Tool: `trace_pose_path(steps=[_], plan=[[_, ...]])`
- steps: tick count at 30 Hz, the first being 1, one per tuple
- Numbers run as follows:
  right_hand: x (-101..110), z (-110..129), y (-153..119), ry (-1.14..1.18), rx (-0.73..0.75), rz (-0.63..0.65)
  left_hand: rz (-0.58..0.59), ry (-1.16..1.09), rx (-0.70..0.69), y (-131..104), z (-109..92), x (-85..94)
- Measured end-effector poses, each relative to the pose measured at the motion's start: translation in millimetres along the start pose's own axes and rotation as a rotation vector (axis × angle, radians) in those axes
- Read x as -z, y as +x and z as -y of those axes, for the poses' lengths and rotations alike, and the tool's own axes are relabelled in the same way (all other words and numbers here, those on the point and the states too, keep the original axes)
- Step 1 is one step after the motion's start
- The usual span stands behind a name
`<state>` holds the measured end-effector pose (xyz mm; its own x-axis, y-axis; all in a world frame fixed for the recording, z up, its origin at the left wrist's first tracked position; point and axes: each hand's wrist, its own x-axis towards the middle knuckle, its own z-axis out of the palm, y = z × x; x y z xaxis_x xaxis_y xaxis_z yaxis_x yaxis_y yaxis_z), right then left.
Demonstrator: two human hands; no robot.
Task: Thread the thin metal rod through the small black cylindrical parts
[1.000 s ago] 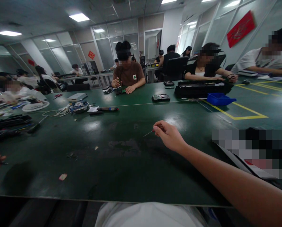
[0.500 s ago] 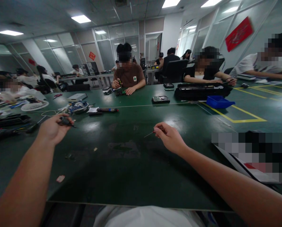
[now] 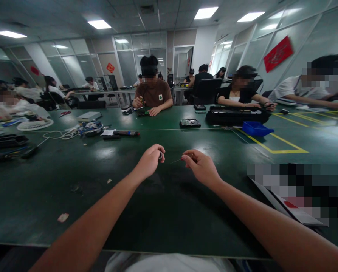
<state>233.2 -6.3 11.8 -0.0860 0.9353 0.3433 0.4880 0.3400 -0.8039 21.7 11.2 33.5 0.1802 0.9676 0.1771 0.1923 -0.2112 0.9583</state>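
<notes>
My right hand (image 3: 200, 164) is closed round a small screwdriver (image 3: 175, 161). Its thin metal shaft points left, with a bit of red at the fingertips; the fingers cover most of the handle. Just left of the shaft is my left hand (image 3: 152, 160), fingers curled round a small dark grey object (image 3: 160, 155). Only a rounded edge of that object shows, so its kind is unclear. Both hands are above the green table (image 3: 157, 211), a short gap apart, and the screwdriver tip does not touch the left hand.
A marker-like tool (image 3: 126, 133) and a bundle of blue-white cables (image 3: 89, 128) lie beyond my left hand. Further back are a hard drive (image 3: 189, 123), a blue tray (image 3: 256, 129) and a long black unit (image 3: 237, 115). Across the table a person (image 3: 153, 92) handles a circuit board.
My left hand has swung from the far left to the middle, close to my right hand, still holding the small dark object. My right hand has barely moved and keeps the screwdriver.
</notes>
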Motion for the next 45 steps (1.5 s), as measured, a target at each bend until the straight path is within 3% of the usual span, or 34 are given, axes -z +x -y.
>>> trace_pose_path(steps=[4, 8, 11, 17, 27, 39, 45], plan=[[-2.6, -4.9, -0.7, -0.01, 0.024, -0.029, 0.035, 0.246, -0.016, -6.1, 19.6, -4.8], [-3.8, -7.3, -1.5, 0.018, 0.049, -0.036, 0.076, 0.434, 0.011, -15.9, 23.8, -2.6], [-1.8, -2.8, -2.1, 0.001, 0.04, -0.029, 0.029, 0.51, 0.008, -17.9, 26.3, -2.6], [4.4, 6.2, -5.2, -0.05, 0.098, -0.072, -0.012, 0.492, -0.051, -14.6, 32.2, -2.0], [5.7, 6.5, -9.2, 0.099, 0.151, -0.12, 0.054, 0.521, -0.124, -13.4, 37.7, -0.1], [5.8, 7.3, -10.4, 0.078, 0.149, -0.004, 0.089, 0.579, -0.199, -13.9, 32.0, -0.3], [6.9, 10.6, -10.2, -0.015, 0.173, -0.028, 0.089, 0.59, -0.197, -14.4, 32.0, 0.5]])
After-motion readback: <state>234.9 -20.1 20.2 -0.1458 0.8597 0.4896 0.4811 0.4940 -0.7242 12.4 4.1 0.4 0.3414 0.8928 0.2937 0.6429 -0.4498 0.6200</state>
